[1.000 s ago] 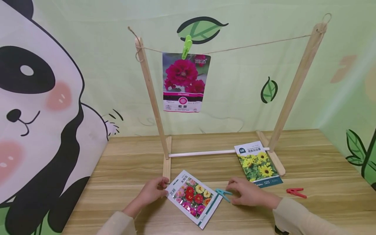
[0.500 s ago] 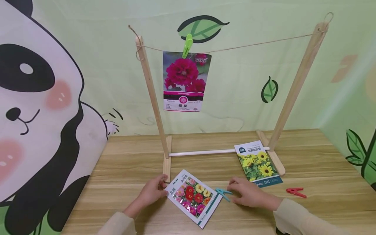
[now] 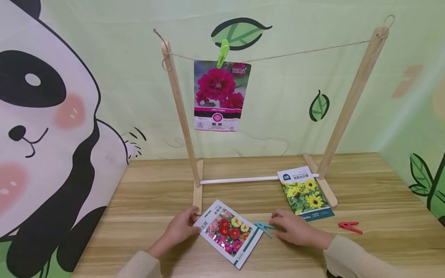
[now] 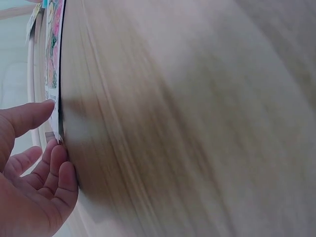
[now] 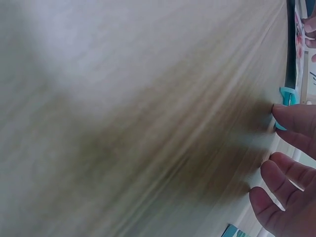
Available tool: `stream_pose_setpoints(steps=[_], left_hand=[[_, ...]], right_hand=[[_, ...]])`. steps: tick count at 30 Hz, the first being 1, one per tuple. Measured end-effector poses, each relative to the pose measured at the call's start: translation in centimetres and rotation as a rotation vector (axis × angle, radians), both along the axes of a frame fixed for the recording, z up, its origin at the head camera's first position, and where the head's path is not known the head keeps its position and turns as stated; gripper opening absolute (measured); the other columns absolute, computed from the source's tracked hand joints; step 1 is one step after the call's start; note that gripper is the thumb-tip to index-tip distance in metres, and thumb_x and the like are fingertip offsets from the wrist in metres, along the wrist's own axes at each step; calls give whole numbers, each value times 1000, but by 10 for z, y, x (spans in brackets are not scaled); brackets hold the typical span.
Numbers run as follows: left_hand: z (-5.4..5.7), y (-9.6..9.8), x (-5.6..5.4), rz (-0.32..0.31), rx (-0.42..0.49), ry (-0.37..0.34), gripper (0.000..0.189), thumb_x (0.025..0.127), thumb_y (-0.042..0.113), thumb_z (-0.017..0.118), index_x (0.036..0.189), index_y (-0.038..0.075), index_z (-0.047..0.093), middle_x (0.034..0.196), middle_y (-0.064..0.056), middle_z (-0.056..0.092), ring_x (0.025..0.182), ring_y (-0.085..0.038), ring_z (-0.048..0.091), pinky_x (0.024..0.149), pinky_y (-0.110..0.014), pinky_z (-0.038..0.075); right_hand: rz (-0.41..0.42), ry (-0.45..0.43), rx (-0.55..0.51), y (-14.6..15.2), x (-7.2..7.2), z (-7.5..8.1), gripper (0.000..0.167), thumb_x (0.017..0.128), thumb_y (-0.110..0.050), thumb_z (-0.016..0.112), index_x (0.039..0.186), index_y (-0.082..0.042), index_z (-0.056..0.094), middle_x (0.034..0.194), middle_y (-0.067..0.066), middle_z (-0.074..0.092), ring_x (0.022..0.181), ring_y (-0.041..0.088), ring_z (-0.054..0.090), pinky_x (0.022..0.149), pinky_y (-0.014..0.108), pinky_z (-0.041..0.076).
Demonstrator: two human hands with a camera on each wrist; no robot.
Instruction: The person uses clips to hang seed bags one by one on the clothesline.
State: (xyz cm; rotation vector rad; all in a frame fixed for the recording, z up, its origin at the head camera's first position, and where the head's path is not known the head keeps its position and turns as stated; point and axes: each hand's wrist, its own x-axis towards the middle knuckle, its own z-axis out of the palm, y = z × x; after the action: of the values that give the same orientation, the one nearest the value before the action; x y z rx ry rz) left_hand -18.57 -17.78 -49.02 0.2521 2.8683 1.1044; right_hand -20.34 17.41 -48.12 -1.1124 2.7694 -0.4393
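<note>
My left hand [image 3: 182,224] pinches the left corner of a seed packet [image 3: 229,234] with red, pink and yellow flowers, which lies on the table. In the left wrist view the thumb is on the packet's face and the other fingers are curled at its corner. At the packet's right corner is a teal clothespin [image 3: 264,228]. My right hand [image 3: 295,227] holds the clothespin's handle end between thumb and forefinger, its fingertips down on the tabletop. In the right wrist view part of the clothespin [image 5: 287,96] shows beyond the thumb.
A hollyhock packet [image 3: 219,96] hangs from a string [image 3: 295,55] by a green clothespin [image 3: 223,54], between two wooden posts [image 3: 354,100]. A sunflower packet [image 3: 306,193] leans over the white crossbar [image 3: 240,180]. A red clothespin [image 3: 350,227] lies at right.
Both hands, the packet and the teal clothespin stay in nearly the same places. The head view has shifted only slightly.
</note>
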Motion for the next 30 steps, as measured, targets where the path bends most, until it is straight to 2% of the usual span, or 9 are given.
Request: stream_pose_setpoints(steps=[10,23,30], left_hand=[[-5,0,-1,17,-51,-2,55,63,6,75,113,4,52,81,-2,57,68,-11,49,62,-25,42],[-7,0,-2,17,-64,22,51,64,5,74,110,5,53,79,-2,57,67,-11,48,61,-25,41],[-6,2,-2,35,-63,10,53,63,13,76,111,6,53,80,-1,57,68,-10,48,62,-26,41]], right_hand=[[-8,30,0,1,0,-5,26,77,-23,66,102,-15,64,104,1,54,92,15,52,76,32,47],[-30,6,-19,0,2,-3,27,76,-24,66,101,-15,64,104,0,54,90,13,51,74,31,46],[-83,-10,-29,-3,5,-2,29,75,-33,66,99,-17,65,103,-2,53,85,8,48,70,26,44]])
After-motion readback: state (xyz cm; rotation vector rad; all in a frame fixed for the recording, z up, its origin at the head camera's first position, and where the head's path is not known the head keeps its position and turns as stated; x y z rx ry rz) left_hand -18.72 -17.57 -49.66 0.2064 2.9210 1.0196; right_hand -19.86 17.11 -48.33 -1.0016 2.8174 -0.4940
